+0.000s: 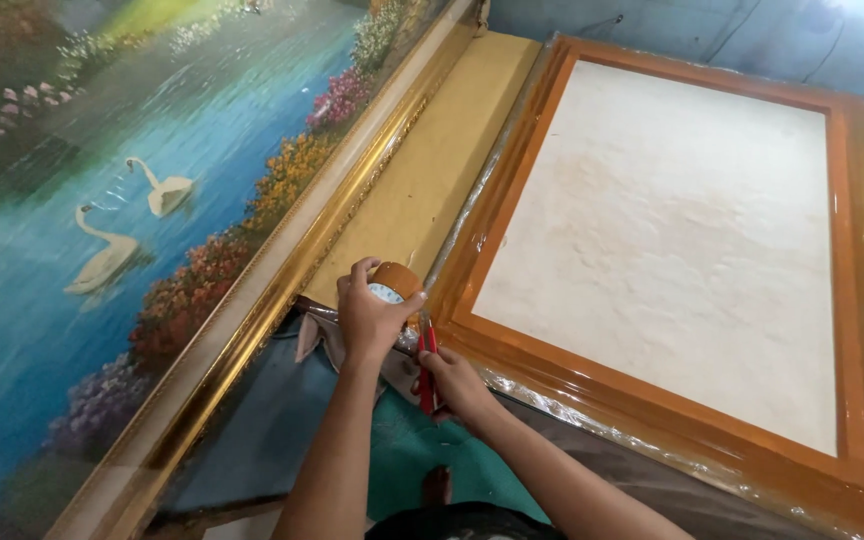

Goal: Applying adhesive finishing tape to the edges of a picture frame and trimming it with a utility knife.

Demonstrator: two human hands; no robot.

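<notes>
While we look down from the head camera, our left hand closes around a roll of brown packing tape, pressing it at the near left corner of the plastic-wrapped canvas frame. Our right hand grips a red-handled pair of scissors, fingers curled shut on the handle, blades pointing up toward the tape roll. This frame lies back side up on a tan board. Along the board's left edge leans a gold-framed painting of swans. Teal cloth lies below our forearms.
</notes>
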